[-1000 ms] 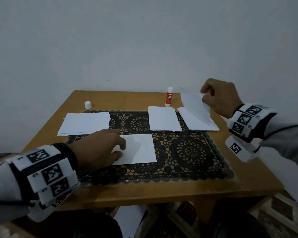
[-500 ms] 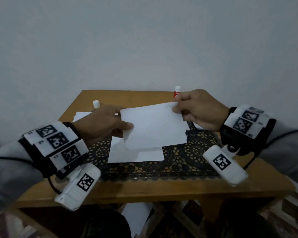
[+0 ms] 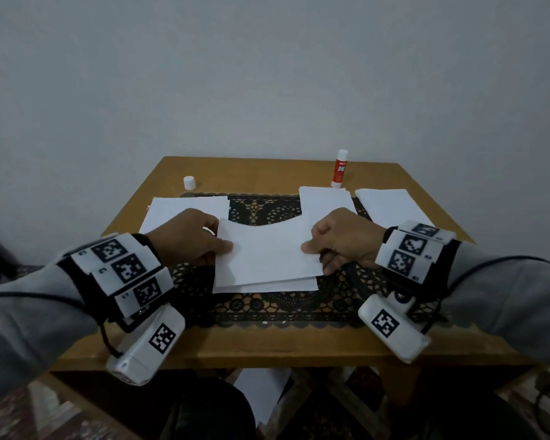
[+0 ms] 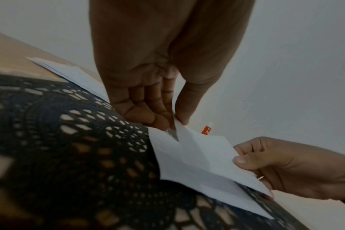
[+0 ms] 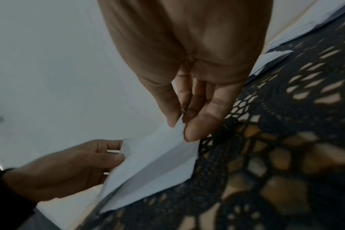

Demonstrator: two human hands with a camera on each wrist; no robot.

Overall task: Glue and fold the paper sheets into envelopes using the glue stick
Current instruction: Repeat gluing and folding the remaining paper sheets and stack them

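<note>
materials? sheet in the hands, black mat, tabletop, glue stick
Sheet: thin matte white paper; it bends between the left hand and right hand.
Mat: black openwork lace, probably crochet or moulded vinyl; the tabletop shows through its holes.
Tabletop: wood or wood-look laminate, satin tan.
Glue stick: likely smooth plastic, white tube with red label.

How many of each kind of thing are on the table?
Red and white glue stick: 1
Small white plastic cap: 1
Black lace table mat: 1
Piles of white paper lying at the back (left pile, middle pile, right pile): 3
White paper sheet pinched by both hands: 1
White paper sheet lying flat under it: 1
Total: 8
</note>
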